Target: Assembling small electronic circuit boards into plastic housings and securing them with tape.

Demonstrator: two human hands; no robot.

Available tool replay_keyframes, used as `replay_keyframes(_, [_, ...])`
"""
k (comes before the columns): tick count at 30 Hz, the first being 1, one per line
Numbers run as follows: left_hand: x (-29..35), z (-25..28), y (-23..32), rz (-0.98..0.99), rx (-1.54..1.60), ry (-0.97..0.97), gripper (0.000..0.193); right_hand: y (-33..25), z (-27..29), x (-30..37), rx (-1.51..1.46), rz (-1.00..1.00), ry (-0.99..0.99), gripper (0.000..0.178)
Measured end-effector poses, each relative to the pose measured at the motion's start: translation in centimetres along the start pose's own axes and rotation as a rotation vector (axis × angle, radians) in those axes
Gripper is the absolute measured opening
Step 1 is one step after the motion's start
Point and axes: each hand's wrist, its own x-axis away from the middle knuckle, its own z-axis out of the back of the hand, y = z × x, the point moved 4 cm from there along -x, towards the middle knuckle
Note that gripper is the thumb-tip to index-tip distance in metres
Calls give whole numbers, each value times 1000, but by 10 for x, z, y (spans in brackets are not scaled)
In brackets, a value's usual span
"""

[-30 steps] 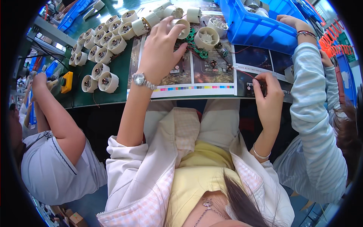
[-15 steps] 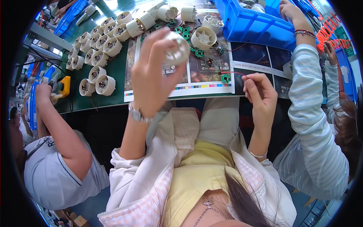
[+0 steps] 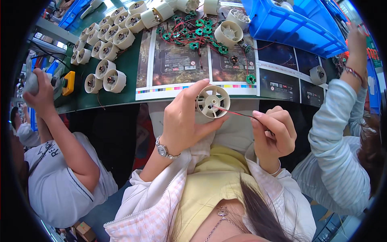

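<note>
In front of the table edge my left hand grips a round cream plastic housing with spokes and a central hub, thumb below and fingers above. Its spoked face is turned up toward me. A thin pair of red and black wires runs from the hub to my right hand, whose thumb and forefinger pinch the far end. The other fingers of that hand are curled. Beyond my hands, a small green circuit board lies near the table edge, close to a small dark round motor.
Several cream housings with motors stand at the left. Green boards with red wires are heaped on printed sheets. A blue crate sits at the back right. Co-workers' arms flank me; a yellow box stands far left.
My left hand has come down and right with the housing, from over the table to before its edge. My right hand has lowered. The right co-worker's hand moved away from the crate.
</note>
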Motion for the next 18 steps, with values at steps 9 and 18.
replay_keyframes(9, [-6, 7, 9, -78, 88, -36, 77, 2, -3, 5, 73, 44, -124, 27])
replay_keyframes(18, [-7, 3, 14, 45, 224, -53, 73, 13, -7, 8, 106, 38, -172, 24])
